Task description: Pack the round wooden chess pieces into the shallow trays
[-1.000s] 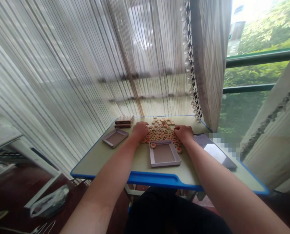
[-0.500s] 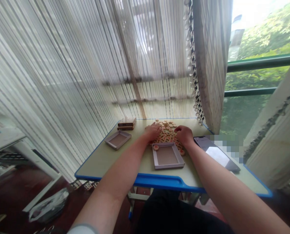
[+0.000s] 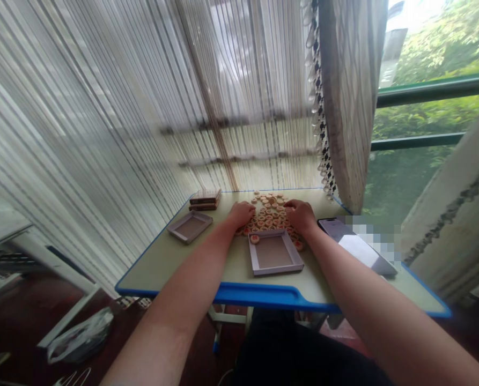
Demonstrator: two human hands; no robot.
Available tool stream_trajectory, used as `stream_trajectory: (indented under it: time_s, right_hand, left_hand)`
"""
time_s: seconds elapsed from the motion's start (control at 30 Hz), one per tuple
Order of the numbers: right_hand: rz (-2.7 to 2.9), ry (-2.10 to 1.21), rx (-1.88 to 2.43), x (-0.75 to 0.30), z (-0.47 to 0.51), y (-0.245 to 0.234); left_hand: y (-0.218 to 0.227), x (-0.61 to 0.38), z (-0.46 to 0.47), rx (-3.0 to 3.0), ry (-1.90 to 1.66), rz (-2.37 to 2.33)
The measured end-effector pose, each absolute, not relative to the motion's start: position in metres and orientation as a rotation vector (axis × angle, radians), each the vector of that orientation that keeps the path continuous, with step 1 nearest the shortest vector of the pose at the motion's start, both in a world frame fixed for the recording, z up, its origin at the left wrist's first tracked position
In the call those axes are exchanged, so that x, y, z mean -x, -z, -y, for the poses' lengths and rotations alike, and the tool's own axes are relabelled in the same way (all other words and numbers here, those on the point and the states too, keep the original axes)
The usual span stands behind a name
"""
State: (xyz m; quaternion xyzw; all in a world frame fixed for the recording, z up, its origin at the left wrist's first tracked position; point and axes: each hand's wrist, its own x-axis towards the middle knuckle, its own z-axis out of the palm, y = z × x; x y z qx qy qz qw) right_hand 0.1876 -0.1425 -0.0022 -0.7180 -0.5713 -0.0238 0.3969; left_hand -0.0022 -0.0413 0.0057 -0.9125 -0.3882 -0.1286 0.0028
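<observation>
Free tabletop (image 3: 154, 262) in front of the left tray (image 3: 189, 228), left forearm (image 3: 199, 276) as barrier on its right

The table (image 3: 159, 262) is pale, with a blue edge (image 3: 259, 294). On it lie many round pieces (image 3: 268, 219), close together, a near tray (image 3: 279, 269) just before them, a left tray (image 3: 190, 228), a small stack (image 3: 205, 199) behind that one, and, at right, a flat device (image 3: 355, 244).
</observation>
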Motion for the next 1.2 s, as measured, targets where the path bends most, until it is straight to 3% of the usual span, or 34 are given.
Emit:
stream_trajectory:
  time_s: [0.13,0.3,0.53,0.67,0.87,1.2]
  right_hand:
    - [1.843,-0.229,1.623,-0.174,0.158,-0.008]
    - [1.970,-0.556,1.660,-0.167,0.173,-0.009]
    - [2.036,-0.178,1.650,-0.171,0.161,-0.004]
    - [2.057,-0.052,1.651,-0.174,0.153,0.001]
    - [1.880,0.013,1.589,-0.167,0.161,-0.007]
    - [1.821,-0.144,1.427,-0.154,0.161,-0.005]
  left_hand:
    - [-0.004,0.003,0.041,2.829,0.490,1.245]
    - [-0.004,0.004,0.042,2.820,0.874,1.255]
    - [-0.014,0.008,0.049,3.102,1.572,1.417]
    - [-0.019,0.015,0.055,3.417,1.757,1.430]
    - [-0.027,0.017,0.067,3.669,1.578,1.412]
    - [-0.025,0.014,0.072,3.945,1.236,1.516]
